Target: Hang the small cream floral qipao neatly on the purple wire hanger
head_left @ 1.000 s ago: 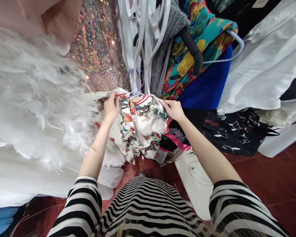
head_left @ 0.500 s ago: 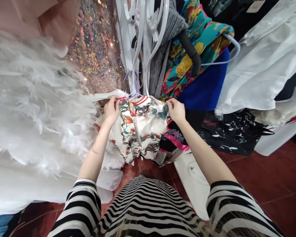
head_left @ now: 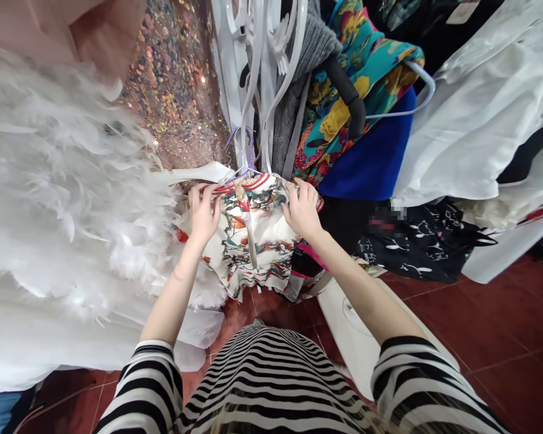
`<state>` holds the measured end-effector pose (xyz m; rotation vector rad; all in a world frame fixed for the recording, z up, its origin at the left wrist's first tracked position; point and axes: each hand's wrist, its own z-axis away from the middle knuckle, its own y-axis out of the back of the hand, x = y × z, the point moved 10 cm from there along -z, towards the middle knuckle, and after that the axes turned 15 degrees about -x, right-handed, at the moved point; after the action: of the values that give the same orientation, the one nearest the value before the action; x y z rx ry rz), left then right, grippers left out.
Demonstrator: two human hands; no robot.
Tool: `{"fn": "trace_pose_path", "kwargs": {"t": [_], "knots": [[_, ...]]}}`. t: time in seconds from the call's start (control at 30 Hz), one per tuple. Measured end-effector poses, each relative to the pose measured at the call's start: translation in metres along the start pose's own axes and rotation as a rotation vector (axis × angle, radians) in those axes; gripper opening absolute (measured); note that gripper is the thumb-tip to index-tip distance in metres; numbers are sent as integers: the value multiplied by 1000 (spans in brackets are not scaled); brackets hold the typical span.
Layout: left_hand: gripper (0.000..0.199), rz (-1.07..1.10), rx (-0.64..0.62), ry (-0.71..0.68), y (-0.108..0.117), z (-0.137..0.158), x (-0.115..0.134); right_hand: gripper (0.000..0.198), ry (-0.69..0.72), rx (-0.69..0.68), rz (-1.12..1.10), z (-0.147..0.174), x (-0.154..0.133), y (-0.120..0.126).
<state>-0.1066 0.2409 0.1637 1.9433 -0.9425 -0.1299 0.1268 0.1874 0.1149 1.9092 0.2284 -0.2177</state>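
A: At far left we see the feather dress (head_left: 58,199), with the sequin fabric (head_left: 176,90) beyond it. Where are our hands?

B: Our left hand (head_left: 204,211) pinches the left shoulder of the printed top (head_left: 253,241); our right hand (head_left: 302,210) grips its right shoulder. They sit apart, both closed on the cloth.

A: And the top?

B: It hangs in the middle, on a purple hanger (head_left: 241,154), just left of the floral dress (head_left: 357,72) and the white cloth (head_left: 479,120).
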Motion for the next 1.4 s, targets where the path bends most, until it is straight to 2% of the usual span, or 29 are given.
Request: {"fn": "trace_pose_path", "kwargs": {"t": [0.1,0.17,0.2,0.27,0.37,0.43,0.53,0.73,0.97,1.17,1.4], "knots": [[33,-99,86,-8,0,26,1,38,112,32,-32,16,-22,-11],[29,-136,53,-27,-10,41,5,29,173,-62,-82,21,-39,-31],[28,-147,-2,-32,-19,47,8,25,171,-147,-113,22,-44,-43],[30,-167,-187,-31,-45,58,15,22,95,-346,-165,22,-51,-70],[39,-197,-569,31,-93,77,25,27,-87,-573,-140,24,-54,-96],[47,-222,-780,112,-118,93,27,29,-166,-644,-83,24,-56,-103],[57,-238,-930,192,-136,109,28,26,-216,-694,-40,21,-60,-110],[60,-217,-991,225,-144,124,26,33,-251,-729,-17,22,-56,-116],[65,-279,-1083,222,-159,132,29,36,-228,-773,-20,34,-56,-112],[69,-319,-1087,241,-172,133,29,33,-201,-758,-46,36,-60,-102],[43,-312,-1066,286,-169,128,21,33,-181,-745,-101,41,-61,-103]]}}
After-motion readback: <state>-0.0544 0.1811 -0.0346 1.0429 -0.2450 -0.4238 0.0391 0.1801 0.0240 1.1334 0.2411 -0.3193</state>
